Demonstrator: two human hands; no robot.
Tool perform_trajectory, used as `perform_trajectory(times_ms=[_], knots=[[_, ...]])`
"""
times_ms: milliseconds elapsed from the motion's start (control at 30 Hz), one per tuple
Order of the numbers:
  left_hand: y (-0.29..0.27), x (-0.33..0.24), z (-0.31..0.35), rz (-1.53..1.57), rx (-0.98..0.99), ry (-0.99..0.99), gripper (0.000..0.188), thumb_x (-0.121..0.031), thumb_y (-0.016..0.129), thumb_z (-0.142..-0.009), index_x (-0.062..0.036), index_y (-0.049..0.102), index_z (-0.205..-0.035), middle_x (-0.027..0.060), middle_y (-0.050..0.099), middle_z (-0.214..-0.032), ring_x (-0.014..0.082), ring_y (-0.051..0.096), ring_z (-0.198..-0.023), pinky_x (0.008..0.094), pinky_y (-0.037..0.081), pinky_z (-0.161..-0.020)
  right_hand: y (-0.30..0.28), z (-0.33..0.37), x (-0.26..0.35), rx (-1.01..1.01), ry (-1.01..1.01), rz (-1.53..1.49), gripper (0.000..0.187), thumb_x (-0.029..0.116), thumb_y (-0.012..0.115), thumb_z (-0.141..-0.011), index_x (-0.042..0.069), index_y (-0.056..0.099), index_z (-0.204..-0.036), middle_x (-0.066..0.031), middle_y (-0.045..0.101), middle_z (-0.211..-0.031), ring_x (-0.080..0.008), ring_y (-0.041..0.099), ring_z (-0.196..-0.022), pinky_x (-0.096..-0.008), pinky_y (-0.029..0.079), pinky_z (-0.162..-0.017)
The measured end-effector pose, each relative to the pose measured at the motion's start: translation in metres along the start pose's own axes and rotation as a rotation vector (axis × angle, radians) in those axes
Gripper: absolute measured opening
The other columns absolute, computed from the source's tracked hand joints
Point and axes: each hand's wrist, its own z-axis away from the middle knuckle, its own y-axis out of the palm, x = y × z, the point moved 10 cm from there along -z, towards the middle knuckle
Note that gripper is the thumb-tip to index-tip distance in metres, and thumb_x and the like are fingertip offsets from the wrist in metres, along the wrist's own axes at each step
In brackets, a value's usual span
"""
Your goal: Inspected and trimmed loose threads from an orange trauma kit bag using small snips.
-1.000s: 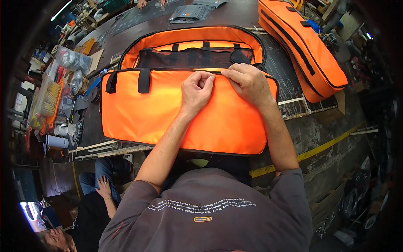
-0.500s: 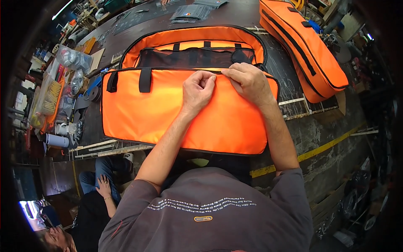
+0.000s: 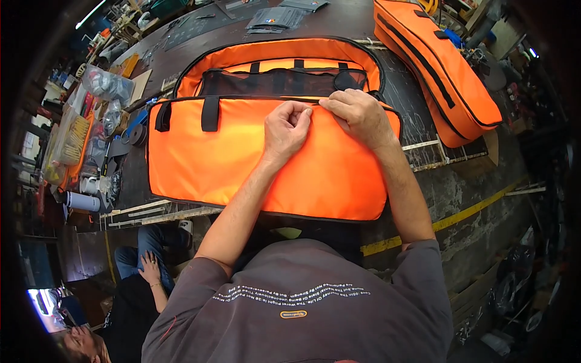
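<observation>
In front of me a large orange bag lies open. Its flap folds toward me over the table's edge, bordered with black trim and carrying two black strap loops at the left. My left hand is closed, thumb and fingers pinching the flap's black upper edge. Right beside it my right hand is closed too, its fingertips pinching the same edge a little farther right. What exactly lies between the fingertips is hidden. Behind the hands, a black mesh pocket spans the bag's inside.
A second orange bag, zipped, lies at the right. Flat grey pieces in clear plastic sit at the back of the dark table. Bagged supplies and a white cup crowd the left. A person sits at lower left.
Both hands keep their pinch on the flap's edge in nearly the same place. The flap's lower edge has shifted up very slightly.
</observation>
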Motion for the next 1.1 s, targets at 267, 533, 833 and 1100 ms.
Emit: perform_trajectory(times_ms=[267,533,833,1100], knots=[[-0.043,-0.046,0.022,-0.35,-0.215,0.236,0.009,-0.009,0.079,-0.096,-0.0014,0.077,-0.091,0.0074,0.07,-0.077,0.016,0.063,-0.062,0.0316,0.05,-0.059,-0.013,0.0,-0.035,-0.04,0.376,-0.188,0.029,0.022,0.085,-0.086,0.007,0.078,-0.11,-0.0063,0.076,-0.099,-0.0257,0.076,-0.085,-0.0371,0.061,-0.077],[-0.077,-0.062,0.014,-0.58,-0.303,0.341,0.008,-0.01,0.082,-0.093,-0.0051,0.081,-0.1,0.009,0.078,-0.099,0.0244,0.073,-0.074,0.0367,0.056,-0.064,0.019,0.008,-0.084,0.238,0.635,-0.158,0.033,0.036,0.088,-0.092,0.004,0.081,-0.098,-0.0106,0.072,-0.086,-0.0231,0.069,-0.074,-0.037,0.053,-0.07],[0.024,-0.078,0.04,-0.719,0.04,0.667,0.012,-0.011,0.081,-0.088,-0.0091,0.075,-0.098,0.0064,0.079,-0.128,0.0276,0.071,-0.084,0.0398,0.056,-0.074,0.044,0.01,-0.093,0.379,0.608,-0.303,0.047,0.039,0.086,-0.095,-0.004,0.07,-0.085,-0.0143,0.059,-0.074,-0.0231,0.059,-0.07,-0.0402,0.046,-0.067],[0.025,-0.074,0.033,-0.633,0.005,0.596,0.01,-0.01,0.08,-0.091,-0.0082,0.077,-0.1,0.0077,0.081,-0.117,0.0291,0.074,-0.083,0.0396,0.059,-0.074,0.067,0.032,-0.106,0.521,0.775,-0.38,0.051,0.041,0.082,-0.099,-0.003,0.065,-0.078,-0.0103,0.05,-0.062,-0.0161,0.047,-0.062,-0.0395,0.041,-0.062]])
